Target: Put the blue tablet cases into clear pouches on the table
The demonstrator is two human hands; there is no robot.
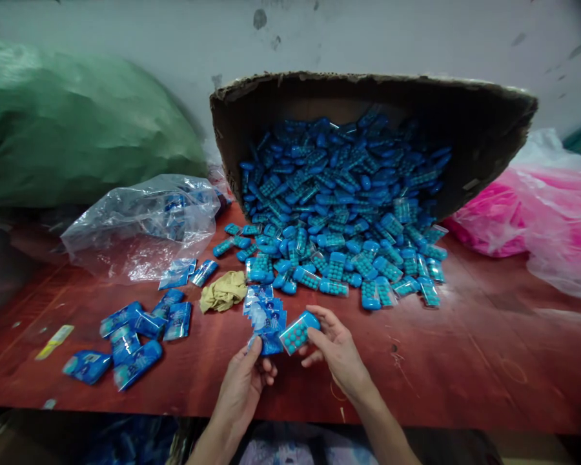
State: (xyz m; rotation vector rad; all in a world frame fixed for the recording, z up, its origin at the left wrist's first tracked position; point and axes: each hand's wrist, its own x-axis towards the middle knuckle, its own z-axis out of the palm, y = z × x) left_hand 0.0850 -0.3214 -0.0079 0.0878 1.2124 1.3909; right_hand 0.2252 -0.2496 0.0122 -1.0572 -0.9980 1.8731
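Near the table's front edge, my left hand [244,378] pinches a blue printed sleeve [272,345] between thumb and fingers. Directly beyond it lies an overlapping pile of similar flat blue sleeves [265,307]. My right hand [336,349] grips a small clear plastic container [297,334] with a blue cap and blue balls inside. The container is tilted, its clear end close to the sleeve; whether the two touch I cannot tell. To the left sit several containers covered in blue printed sleeves [138,365].
A tipped cardboard box [489,129] spills many unwrapped blue containers [339,194] onto the red table [445,374]. A crumpled yellowish cloth [223,290], a clear plastic bag [140,226] and a yellow-and-white strip [55,341] lie left. Pink bags [523,213] stand right, a green sack [77,129] back left.
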